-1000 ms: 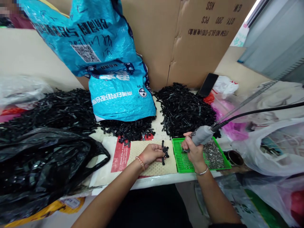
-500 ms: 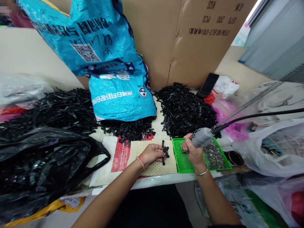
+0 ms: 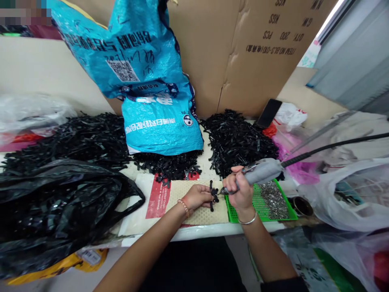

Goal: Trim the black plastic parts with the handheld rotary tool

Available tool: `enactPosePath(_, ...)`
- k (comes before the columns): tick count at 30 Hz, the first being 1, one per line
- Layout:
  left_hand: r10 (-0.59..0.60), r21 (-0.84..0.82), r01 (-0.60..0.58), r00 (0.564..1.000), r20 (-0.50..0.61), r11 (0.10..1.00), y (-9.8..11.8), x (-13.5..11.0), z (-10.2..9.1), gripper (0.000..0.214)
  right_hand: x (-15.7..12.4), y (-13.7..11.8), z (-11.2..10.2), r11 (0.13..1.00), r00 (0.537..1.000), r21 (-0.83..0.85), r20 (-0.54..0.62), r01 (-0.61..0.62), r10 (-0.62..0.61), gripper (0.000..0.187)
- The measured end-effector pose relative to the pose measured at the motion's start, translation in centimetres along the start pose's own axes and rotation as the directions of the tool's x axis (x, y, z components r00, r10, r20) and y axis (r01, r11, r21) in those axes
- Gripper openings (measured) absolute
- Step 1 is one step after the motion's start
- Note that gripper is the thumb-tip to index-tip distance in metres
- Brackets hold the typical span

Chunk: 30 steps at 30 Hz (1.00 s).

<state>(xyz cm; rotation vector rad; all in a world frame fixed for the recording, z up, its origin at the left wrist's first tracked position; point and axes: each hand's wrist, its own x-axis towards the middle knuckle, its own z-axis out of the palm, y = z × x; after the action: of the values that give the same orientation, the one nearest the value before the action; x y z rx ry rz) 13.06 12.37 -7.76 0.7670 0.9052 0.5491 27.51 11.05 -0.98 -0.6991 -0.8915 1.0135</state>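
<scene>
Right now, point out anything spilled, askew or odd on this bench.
Loose black plastic parts lie heaped straight on the bench, spilling under the blue sack, which slumps against the cardboard. Nothing looks damaged.

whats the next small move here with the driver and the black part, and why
Probably press the driver tip down into the black part. The right hand has the tip right at the part, which the left hand pins on the mat.
</scene>
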Motion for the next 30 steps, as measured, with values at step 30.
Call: enactPosePath(30,-0.035,-0.020,0.034,0.999,-0.023,0.999,0.6,-0.4,0.5,0.026,-0.2,2.5,0.6,0.999,1.000,-0.035,-0.013,-0.026,0.025,0.031)
